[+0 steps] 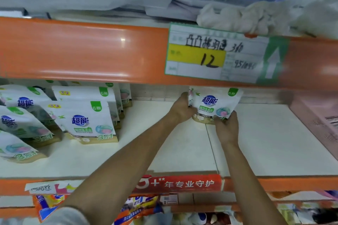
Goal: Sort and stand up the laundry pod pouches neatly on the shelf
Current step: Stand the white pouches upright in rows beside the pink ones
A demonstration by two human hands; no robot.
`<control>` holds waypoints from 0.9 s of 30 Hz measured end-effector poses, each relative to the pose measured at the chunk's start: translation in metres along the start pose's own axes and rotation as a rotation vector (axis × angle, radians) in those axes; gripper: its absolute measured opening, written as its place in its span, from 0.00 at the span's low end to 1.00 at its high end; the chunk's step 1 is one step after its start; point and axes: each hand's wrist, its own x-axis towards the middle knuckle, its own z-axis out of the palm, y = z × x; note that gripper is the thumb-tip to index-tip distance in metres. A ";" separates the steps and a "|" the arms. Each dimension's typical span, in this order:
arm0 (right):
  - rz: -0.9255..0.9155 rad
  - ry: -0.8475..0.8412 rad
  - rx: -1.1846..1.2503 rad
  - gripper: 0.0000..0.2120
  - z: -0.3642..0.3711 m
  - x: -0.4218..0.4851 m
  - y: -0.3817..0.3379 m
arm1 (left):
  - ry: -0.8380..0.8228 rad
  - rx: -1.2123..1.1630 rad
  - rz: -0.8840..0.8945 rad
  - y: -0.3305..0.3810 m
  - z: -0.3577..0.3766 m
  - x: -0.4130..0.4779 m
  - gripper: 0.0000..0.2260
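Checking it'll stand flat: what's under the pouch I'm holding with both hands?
Bare white shelf lies under the pouch. Left hand and right hand cover its bottom corners, so contact is unclear.

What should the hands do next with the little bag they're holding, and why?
Probably settle the pouch flat on its base on the shelf, then let go. The left hand and right hand both grip it upright over bare shelf, well apart from the other pouches at the left, some leaning.
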 end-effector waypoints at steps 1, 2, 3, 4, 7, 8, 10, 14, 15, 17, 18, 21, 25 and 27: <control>0.001 -0.023 0.013 0.14 -0.001 -0.001 0.001 | -0.016 -0.045 -0.025 -0.006 0.003 0.003 0.27; -0.011 -0.048 0.037 0.13 -0.003 -0.004 0.002 | -0.001 -0.076 -0.031 -0.014 0.007 0.005 0.26; -0.028 -0.078 0.051 0.12 -0.007 -0.007 0.002 | 0.018 -0.082 -0.032 -0.019 0.009 0.002 0.22; -0.040 -0.109 0.065 0.12 -0.011 -0.010 0.003 | 0.031 -0.074 -0.022 -0.025 0.010 -0.003 0.17; -0.035 -0.233 0.081 0.10 -0.024 -0.023 0.006 | 0.076 -0.034 0.024 -0.041 0.004 -0.025 0.07; -0.030 -0.273 0.083 0.09 -0.027 -0.028 0.005 | 0.085 -0.028 0.050 -0.047 0.001 -0.031 0.05; -0.019 -0.332 0.068 0.09 -0.032 -0.040 0.003 | 0.085 -0.031 0.087 -0.053 -0.008 -0.049 0.03; -0.016 -0.358 0.045 0.10 -0.030 -0.068 -0.002 | 0.099 -0.014 0.119 -0.064 -0.022 -0.089 0.10; -0.016 -0.359 0.048 0.10 -0.027 -0.077 -0.005 | 0.109 -0.011 0.122 -0.067 -0.026 -0.099 0.09; -0.021 -0.369 0.031 0.09 -0.019 -0.097 -0.011 | 0.125 -0.018 0.124 -0.075 -0.035 -0.119 0.03; -0.019 -0.374 0.022 0.07 -0.013 -0.106 -0.014 | 0.143 -0.014 0.130 -0.079 -0.042 -0.130 0.03; -0.014 -0.391 -0.004 0.05 0.009 -0.133 -0.026 | 0.198 -0.004 0.133 -0.093 -0.068 -0.162 0.07; -0.033 -0.471 -0.031 0.04 0.054 -0.172 -0.048 | 0.292 -0.050 0.108 -0.116 -0.110 -0.198 0.10; -0.022 -0.484 -0.037 0.03 0.078 -0.189 -0.055 | 0.355 -0.068 0.096 -0.129 -0.130 -0.213 0.10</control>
